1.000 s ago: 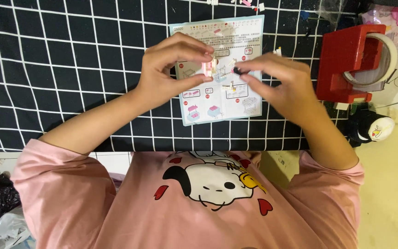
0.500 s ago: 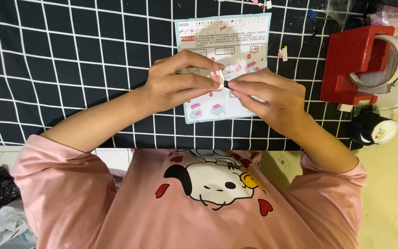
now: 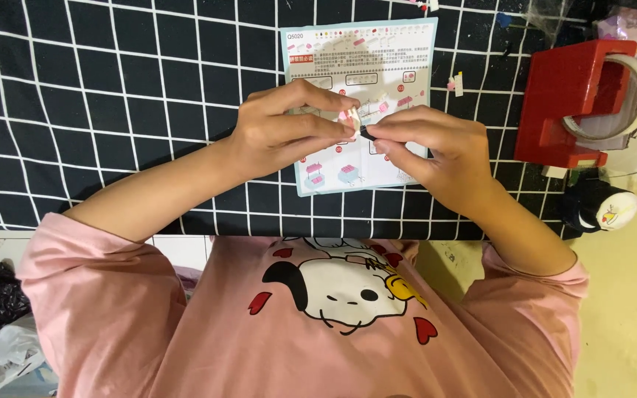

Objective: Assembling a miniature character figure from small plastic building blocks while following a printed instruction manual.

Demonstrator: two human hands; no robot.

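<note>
both hands have slid lower over the instruction sheet (image 3: 359,44). left hand (image 3: 282,133) pinches a tiny pink piece (image 3: 348,116); right hand (image 3: 436,147) pinches a small black piece (image 3: 365,133) against it, fingertip to fingertip. either bit could slip and drop if squeezed off-line.

Both bare forearms reach forward from pink sleeves and converge above the instruction sheet (image 3: 363,103). The left hand (image 3: 278,133) curls, thumb and forefinger pinched at the tips. The right hand (image 3: 436,151) mirrors it (knuckles raised, wrist bent inward), its 2 pinching fingers meeting the left's over the sheet's middle, fingertips touching.
</note>
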